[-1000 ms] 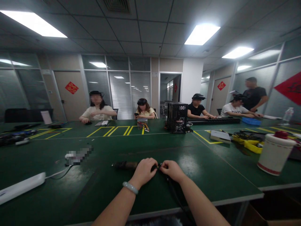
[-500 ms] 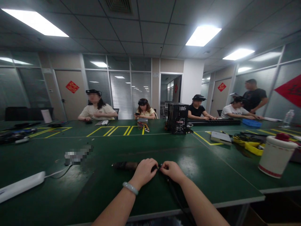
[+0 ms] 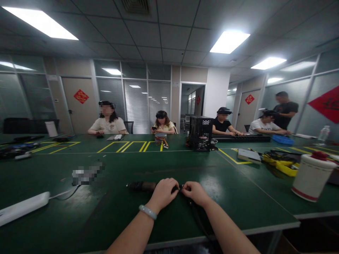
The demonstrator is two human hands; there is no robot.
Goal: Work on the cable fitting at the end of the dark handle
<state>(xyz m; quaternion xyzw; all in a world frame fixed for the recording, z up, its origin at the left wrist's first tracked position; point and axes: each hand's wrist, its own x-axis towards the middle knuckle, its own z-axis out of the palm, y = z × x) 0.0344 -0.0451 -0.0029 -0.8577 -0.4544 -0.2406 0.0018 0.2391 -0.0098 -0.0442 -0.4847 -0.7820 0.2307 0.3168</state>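
Note:
A dark, long tool-like object [image 3: 144, 186] lies on the green table, pointing left, its right end under my left hand [image 3: 166, 192]. The fingers of that hand are curled at its right end around something small and dark. Close beside it, my right hand [image 3: 195, 192] pinches a small dark piece, too small to make out, at the end of a black cable [image 3: 196, 217]. The cable runs down over the table's front edge. The fingertips of both hands nearly meet.
On the green table [image 3: 251, 204] are a white power strip [image 3: 25, 208] at left, a black computer case [image 3: 200, 133], yellow trays [image 3: 288, 167] and a white canister [image 3: 312, 178] at right. Several people sit across the table; one person stands at far right.
My hands stay almost in place, fingertips still close together. The seated person at left has lowered a hand from the chest. The view has shifted very slightly.

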